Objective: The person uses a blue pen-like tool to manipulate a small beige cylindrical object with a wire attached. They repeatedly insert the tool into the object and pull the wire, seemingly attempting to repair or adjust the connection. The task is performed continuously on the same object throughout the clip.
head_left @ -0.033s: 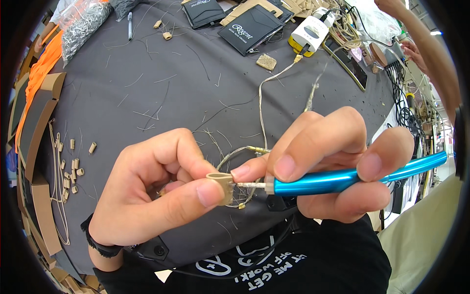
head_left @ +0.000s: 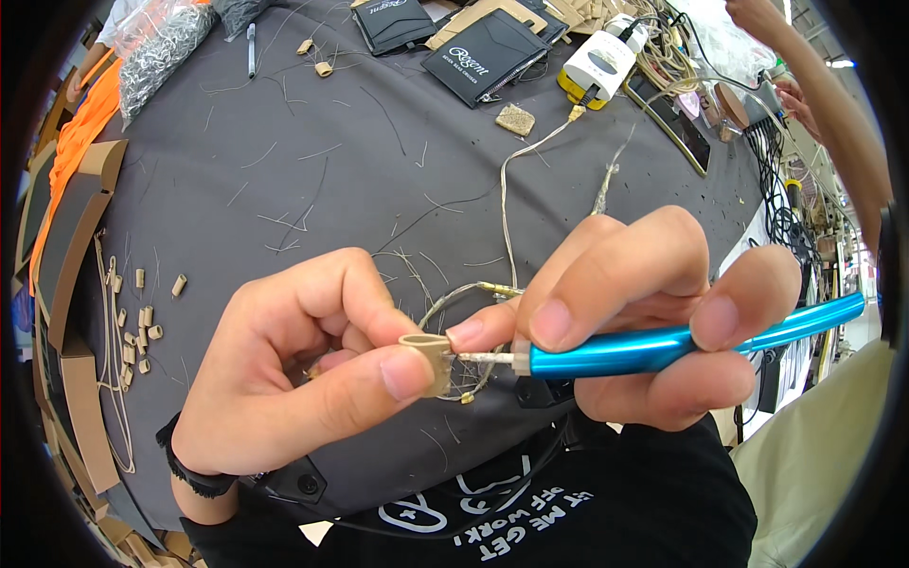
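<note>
Left hand (head_left: pixel 294 369) pinches a small tan folded-strip loop (head_left: pixel 436 367); right hand (head_left: pixel 620 284) curls round a glossy blue tubular tool (head_left: pixel 620 352), its pale tip (head_left: pixel 488 358) just beside the loop's edge; bracing hands together should steady it

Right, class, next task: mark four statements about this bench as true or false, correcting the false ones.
1. The left hand pinches a small tan piece. True.
2. The right hand is empty. False: it holds a blue-handled tool.
3. The orange cloth is at the picture's right edge. False: it is on the left.
4. A phone lies to the right of the white device. True.
</note>
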Demonstrator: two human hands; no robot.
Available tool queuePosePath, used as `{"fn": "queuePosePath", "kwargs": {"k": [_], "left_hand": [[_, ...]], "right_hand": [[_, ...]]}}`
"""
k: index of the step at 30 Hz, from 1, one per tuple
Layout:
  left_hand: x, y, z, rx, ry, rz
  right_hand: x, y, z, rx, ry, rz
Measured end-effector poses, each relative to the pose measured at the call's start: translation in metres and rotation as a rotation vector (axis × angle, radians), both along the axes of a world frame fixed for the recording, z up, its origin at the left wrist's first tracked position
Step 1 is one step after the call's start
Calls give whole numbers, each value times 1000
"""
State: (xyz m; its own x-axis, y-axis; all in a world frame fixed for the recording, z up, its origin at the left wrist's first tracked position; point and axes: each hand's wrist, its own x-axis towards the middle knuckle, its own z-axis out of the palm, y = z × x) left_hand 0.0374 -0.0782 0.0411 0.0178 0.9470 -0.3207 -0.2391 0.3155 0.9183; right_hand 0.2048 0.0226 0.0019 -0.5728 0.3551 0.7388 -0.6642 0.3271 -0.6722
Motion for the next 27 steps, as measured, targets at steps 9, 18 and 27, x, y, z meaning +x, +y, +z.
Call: {"fn": "queuePosePath", "kwargs": {"k": [9, 18, 27], "left_hand": [[-1, 2, -3, 18, 9, -24], [-6, 4, -10, 140, 63, 32], [-4, 7, -7, 131, 55, 10]], "right_hand": [[4, 5, 2, 29, -43, 19], [-8, -6, 14, -176, -175, -123], [-17, -12, 9, -135, -481, -41]]}}
